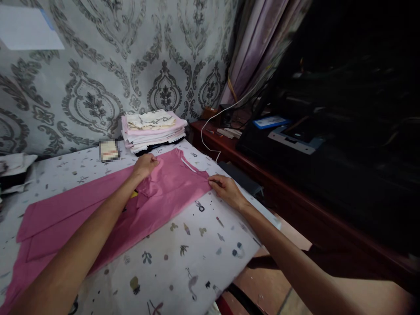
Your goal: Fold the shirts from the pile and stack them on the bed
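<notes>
A pink shirt (177,183) lies partly folded on the white patterned bed sheet, its neckline towards the right and its body stretching to the lower left. My left hand (144,167) pinches a sleeve or fold of the shirt near the middle of its far side. At the shoulder by the neckline, the fingers of my right hand (226,189) are closed on the shirt's edge. A small yellow patch of print shows beside my left wrist. My left forearm hides part of the shirt.
Behind the shirt stands a stack of folded clothes (154,129), with a small blurred box (109,150) to its left. More cloth (16,170) lies at the far left. A dark red wooden desk (223,140) with a white cable (206,131) borders the right side.
</notes>
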A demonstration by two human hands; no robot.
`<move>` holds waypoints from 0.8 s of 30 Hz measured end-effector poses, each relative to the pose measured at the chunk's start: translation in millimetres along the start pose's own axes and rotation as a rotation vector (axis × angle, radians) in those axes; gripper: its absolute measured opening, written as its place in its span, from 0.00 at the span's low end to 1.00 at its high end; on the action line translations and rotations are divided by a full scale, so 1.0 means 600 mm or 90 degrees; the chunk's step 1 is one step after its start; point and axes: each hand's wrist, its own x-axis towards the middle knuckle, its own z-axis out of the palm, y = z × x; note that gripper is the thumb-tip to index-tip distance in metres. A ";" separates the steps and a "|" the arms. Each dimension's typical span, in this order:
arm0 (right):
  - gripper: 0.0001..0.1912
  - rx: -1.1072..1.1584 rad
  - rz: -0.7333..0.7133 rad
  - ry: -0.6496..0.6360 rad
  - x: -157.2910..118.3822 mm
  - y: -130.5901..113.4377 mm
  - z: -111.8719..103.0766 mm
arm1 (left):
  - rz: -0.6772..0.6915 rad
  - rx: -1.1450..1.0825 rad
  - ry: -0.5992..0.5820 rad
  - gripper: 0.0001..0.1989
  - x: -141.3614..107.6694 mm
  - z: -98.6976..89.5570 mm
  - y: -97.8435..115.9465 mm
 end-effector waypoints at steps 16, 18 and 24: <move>0.27 -0.074 0.008 0.019 -0.006 -0.008 -0.015 | 0.194 0.264 0.085 0.17 -0.088 -0.003 0.023; 0.23 -0.111 -0.007 0.074 -0.008 -0.017 -0.014 | 0.273 0.194 0.035 0.19 -0.103 0.007 0.022; 0.21 -0.189 -0.262 -0.042 -0.014 -0.066 0.024 | 0.284 0.133 -0.083 0.28 -0.125 0.049 0.011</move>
